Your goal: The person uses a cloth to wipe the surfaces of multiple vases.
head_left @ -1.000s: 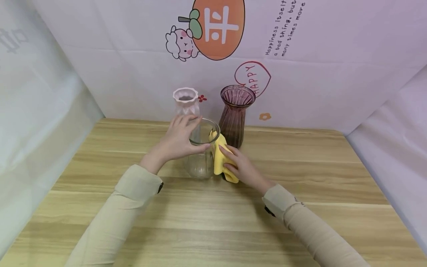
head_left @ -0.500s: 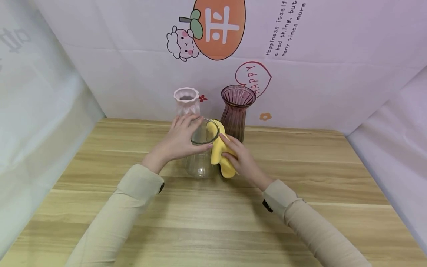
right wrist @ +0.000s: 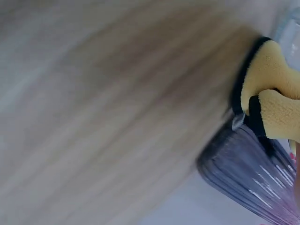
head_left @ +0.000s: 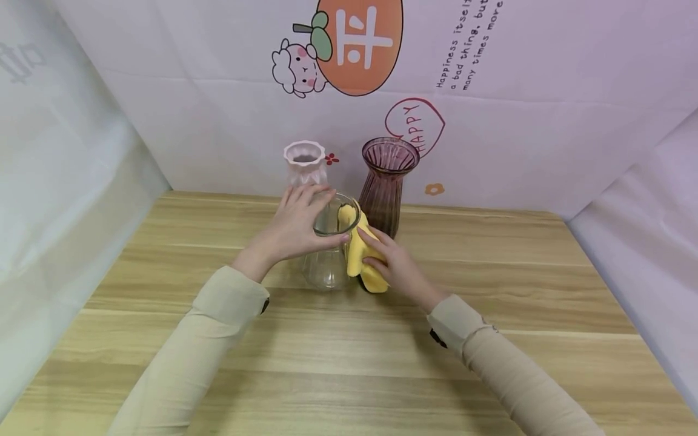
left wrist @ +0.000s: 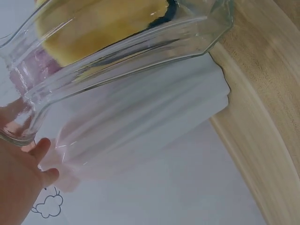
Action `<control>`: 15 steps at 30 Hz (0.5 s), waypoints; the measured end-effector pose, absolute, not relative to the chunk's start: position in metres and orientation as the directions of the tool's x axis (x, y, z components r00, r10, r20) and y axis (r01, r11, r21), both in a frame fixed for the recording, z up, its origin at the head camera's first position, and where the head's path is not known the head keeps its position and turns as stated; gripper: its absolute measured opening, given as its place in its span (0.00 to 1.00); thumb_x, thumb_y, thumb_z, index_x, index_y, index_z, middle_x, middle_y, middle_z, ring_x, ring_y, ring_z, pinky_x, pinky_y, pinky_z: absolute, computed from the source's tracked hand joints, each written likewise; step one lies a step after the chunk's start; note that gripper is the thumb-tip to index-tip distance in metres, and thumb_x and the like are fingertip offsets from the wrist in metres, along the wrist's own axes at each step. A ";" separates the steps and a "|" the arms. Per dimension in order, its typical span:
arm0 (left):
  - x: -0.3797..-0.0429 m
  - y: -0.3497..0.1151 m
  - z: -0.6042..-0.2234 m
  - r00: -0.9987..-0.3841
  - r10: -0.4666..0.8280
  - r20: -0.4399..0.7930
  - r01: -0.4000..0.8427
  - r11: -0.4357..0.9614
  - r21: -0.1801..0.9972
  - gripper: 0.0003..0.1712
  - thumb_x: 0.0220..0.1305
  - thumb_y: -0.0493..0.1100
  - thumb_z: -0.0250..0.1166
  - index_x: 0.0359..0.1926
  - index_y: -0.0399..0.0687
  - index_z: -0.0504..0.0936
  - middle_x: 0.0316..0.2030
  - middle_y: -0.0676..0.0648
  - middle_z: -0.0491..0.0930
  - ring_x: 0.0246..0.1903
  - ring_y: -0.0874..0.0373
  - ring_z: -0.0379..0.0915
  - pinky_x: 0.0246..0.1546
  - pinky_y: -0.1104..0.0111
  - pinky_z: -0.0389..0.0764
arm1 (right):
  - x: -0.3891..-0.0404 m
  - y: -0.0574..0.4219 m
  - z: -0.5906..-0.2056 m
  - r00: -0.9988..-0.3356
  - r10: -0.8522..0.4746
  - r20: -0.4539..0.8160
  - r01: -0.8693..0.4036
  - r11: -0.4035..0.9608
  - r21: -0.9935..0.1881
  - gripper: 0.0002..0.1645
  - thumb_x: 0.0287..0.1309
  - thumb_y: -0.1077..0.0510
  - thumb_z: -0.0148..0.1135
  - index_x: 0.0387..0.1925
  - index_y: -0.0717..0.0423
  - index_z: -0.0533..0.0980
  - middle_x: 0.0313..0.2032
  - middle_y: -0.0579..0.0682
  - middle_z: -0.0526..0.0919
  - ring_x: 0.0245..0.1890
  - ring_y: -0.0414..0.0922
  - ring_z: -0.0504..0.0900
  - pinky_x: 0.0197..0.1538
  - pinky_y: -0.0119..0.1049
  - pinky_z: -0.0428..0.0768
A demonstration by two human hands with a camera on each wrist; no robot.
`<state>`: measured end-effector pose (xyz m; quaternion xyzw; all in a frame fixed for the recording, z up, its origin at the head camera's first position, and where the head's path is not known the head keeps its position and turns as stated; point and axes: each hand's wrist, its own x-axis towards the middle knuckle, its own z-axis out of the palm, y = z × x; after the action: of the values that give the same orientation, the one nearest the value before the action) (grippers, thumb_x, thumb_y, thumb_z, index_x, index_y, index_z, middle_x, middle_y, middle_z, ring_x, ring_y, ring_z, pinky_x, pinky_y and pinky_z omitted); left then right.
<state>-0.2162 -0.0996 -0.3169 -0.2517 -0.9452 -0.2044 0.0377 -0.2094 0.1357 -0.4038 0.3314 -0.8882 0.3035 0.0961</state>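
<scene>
A clear glass vase [head_left: 327, 269] stands upright near the middle of the table. My left hand [head_left: 297, 224] grips it at the rim, thumb in front and fingers behind. In my right hand [head_left: 395, 263] is a bunched yellow cloth [head_left: 357, 251] with dark edging, held against the right side of the clear vase. Through the glass the cloth [left wrist: 103, 28] shows yellow in the left wrist view. From the right wrist, the fuzzy cloth [right wrist: 269, 75] hangs in folds, and most of that hand lies outside the view.
Behind the clear vase stands a pale pink vase [head_left: 304, 160] with a scalloped rim. A ribbed purple glass vase [head_left: 384, 188] is just behind the right hand. A printed white sheet [head_left: 218, 121] hangs along the back edge of the wooden table [head_left: 338, 363].
The right hand has rubbed the cloth up and then slightly down along the clear vase's side, and the cloth's folds have shifted. The left hand keeps its grip on the rim.
</scene>
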 end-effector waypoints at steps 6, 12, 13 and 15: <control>-0.214 -0.099 -0.315 -0.879 0.442 0.179 0.476 0.805 0.355 0.52 0.55 0.70 0.61 0.72 0.47 0.59 0.71 0.39 0.54 0.72 0.45 0.45 0.75 0.49 0.36 | -0.210 0.142 -0.414 -0.776 -0.554 0.303 -0.627 0.624 -0.466 0.36 0.58 0.64 0.62 0.68 0.57 0.63 0.64 0.71 0.66 0.59 0.65 0.74 0.57 0.53 0.78; -0.212 -0.102 -0.314 -0.872 0.448 0.198 0.490 0.800 0.348 0.51 0.55 0.69 0.61 0.71 0.44 0.61 0.70 0.40 0.58 0.72 0.45 0.48 0.75 0.48 0.37 | -0.209 0.141 -0.413 -0.779 -0.535 0.326 -0.621 0.593 -0.512 0.36 0.60 0.64 0.61 0.69 0.54 0.63 0.63 0.67 0.69 0.60 0.61 0.74 0.59 0.51 0.78; -0.212 -0.102 -0.314 -0.871 0.449 0.200 0.492 0.798 0.347 0.50 0.55 0.68 0.62 0.71 0.44 0.61 0.70 0.40 0.58 0.72 0.45 0.49 0.75 0.47 0.37 | -0.209 0.140 -0.412 -0.776 -0.530 0.341 -0.626 0.583 -0.518 0.35 0.59 0.64 0.61 0.68 0.54 0.64 0.63 0.66 0.70 0.60 0.60 0.74 0.59 0.50 0.78; -0.211 -0.103 -0.314 -0.869 0.454 0.198 0.495 0.796 0.349 0.50 0.55 0.67 0.62 0.71 0.44 0.60 0.70 0.41 0.58 0.72 0.44 0.48 0.74 0.46 0.37 | -0.209 0.138 -0.409 -0.769 -0.518 0.375 -0.636 0.561 -0.530 0.35 0.58 0.65 0.61 0.68 0.56 0.64 0.62 0.66 0.71 0.60 0.60 0.74 0.60 0.50 0.77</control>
<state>-0.2115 -0.1029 -0.3140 -0.2508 -0.9461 -0.1981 0.0524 -0.2090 0.1381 -0.4089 0.3284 -0.8790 0.3342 0.0882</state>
